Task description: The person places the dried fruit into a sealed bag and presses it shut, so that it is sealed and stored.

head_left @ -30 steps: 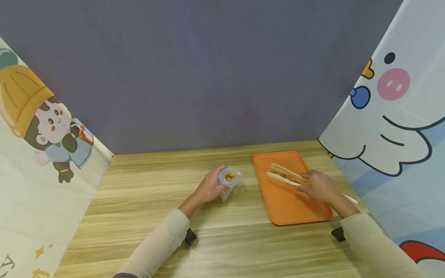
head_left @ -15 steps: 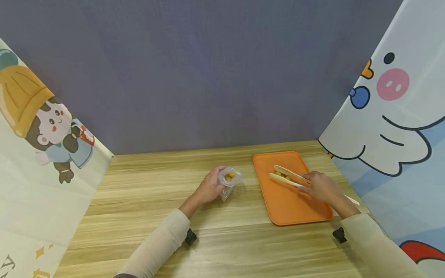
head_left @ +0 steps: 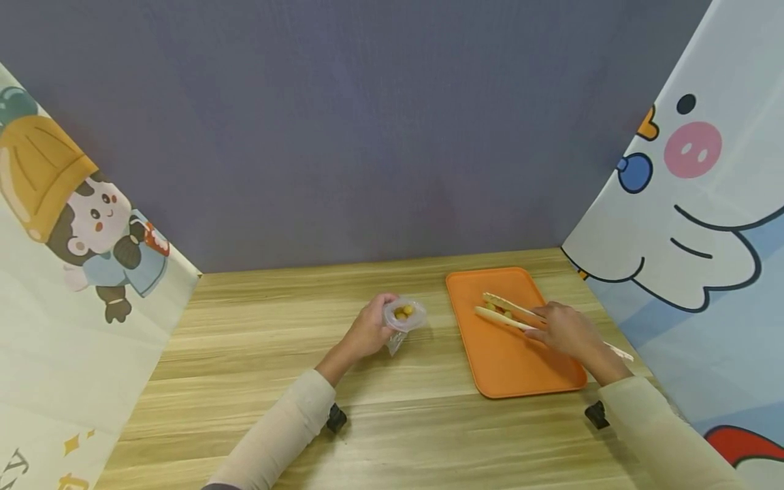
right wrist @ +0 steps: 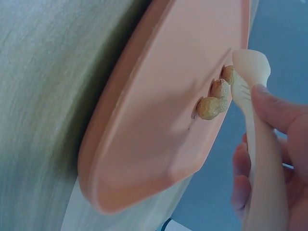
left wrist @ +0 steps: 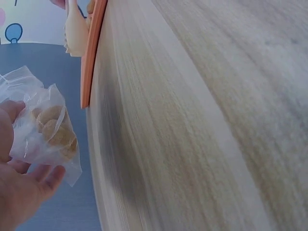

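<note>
My left hand (head_left: 370, 329) grips a clear plastic bag (left wrist: 30, 144) by its opening, where a translucent round rim (head_left: 419, 321) shows. Several yellow-brown balls (head_left: 404, 312) lie inside it. Over on the right, my right hand (head_left: 566, 332) holds cream-coloured tongs (right wrist: 264, 159) above an orange tray (head_left: 514, 374). The tongs' ends are spread apart, and from the head view a few more of the small balls (right wrist: 208, 108) appear between them. The right wrist view has these balls resting on the tray in a row close to the tongs' ends.
A wood-grain table (head_left: 257, 320) carries the tray on its right side. A grey wall (head_left: 380, 136) stands behind, with cartoon-printed panels to the left (head_left: 55, 327) and right (head_left: 723, 272). A small black object (head_left: 336, 417) sits at the left wrist.
The tongs and right hand have moved slightly right and nearer, with the ends still apart. The bag in my left hand has tilted a little; the tray has stayed put.
</note>
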`<action>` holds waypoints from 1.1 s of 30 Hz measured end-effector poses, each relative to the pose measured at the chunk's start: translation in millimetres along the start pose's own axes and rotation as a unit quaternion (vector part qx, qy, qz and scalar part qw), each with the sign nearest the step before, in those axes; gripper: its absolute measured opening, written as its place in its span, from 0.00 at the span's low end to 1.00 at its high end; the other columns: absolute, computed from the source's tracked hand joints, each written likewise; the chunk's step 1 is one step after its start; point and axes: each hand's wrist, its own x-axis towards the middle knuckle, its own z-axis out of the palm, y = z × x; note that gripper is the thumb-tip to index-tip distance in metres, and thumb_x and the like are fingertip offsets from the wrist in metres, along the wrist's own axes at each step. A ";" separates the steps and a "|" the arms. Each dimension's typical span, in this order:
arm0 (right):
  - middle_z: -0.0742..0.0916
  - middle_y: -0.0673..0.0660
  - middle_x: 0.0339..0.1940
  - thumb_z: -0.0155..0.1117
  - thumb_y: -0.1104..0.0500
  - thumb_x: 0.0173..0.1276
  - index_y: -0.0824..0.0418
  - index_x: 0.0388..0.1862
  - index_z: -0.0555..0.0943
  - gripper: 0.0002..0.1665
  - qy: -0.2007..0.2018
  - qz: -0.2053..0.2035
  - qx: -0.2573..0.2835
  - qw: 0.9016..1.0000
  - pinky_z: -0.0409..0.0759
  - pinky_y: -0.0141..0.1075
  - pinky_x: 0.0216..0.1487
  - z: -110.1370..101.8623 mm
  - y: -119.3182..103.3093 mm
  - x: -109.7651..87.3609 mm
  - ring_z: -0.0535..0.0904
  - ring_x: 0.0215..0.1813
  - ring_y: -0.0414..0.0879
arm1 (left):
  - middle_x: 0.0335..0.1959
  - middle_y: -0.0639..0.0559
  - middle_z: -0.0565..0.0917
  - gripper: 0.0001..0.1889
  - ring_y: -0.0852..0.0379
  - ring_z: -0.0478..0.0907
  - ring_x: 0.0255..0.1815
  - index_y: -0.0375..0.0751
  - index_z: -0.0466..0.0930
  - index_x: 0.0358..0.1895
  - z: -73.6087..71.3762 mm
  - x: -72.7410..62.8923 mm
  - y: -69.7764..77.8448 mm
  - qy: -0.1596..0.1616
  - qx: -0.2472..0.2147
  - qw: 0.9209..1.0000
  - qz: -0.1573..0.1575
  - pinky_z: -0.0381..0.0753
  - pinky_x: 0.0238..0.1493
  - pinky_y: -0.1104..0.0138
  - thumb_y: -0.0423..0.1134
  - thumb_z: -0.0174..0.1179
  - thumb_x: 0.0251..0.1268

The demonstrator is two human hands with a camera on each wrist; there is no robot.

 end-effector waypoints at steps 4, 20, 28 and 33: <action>0.86 0.73 0.52 0.75 0.46 0.62 0.68 0.57 0.84 0.32 0.006 -0.007 -0.002 1.000 0.83 0.47 0.30 0.5 0.1 -0.1 0.85 0.34 0.56 | 0.61 0.38 0.81 0.30 0.40 0.78 0.64 0.38 0.68 0.66 0.5 0.7 -0.1 0.017 -0.016 1.000 -0.009 0.77 0.68 0.46 0.29 0.68 0.61; 0.86 0.74 0.53 0.75 0.48 0.62 0.67 0.55 0.86 0.29 0.030 -0.024 -0.019 0.999 0.74 0.35 0.19 5.0 1.5 -1.0 0.80 0.24 0.46 | 0.64 0.39 0.78 0.34 0.42 0.76 0.64 0.37 0.67 0.70 1.0 3.0 0.0 0.033 -0.031 0.999 -0.012 0.75 0.69 0.47 0.30 0.67 0.59; 0.84 0.76 0.56 0.75 0.47 0.63 0.66 0.56 0.86 0.29 0.032 -0.020 -0.014 0.999 0.75 0.36 0.18 5.6 1.9 -2.1 0.84 0.27 0.53 | 0.63 0.39 0.79 0.34 0.42 0.77 0.64 0.38 0.68 0.70 3.7 3.9 -3.0 0.033 -0.033 0.999 -0.011 0.75 0.69 0.47 0.32 0.68 0.59; 0.85 0.75 0.55 0.75 0.47 0.63 0.66 0.56 0.86 0.29 0.033 -0.016 -0.012 0.999 0.81 0.42 0.23 4.7 0.9 -2.5 0.86 0.34 0.60 | 0.63 0.39 0.79 0.34 0.42 0.77 0.64 0.37 0.68 0.70 3.6 4.0 -2.5 0.031 -0.033 0.999 -0.011 0.76 0.68 0.47 0.32 0.68 0.59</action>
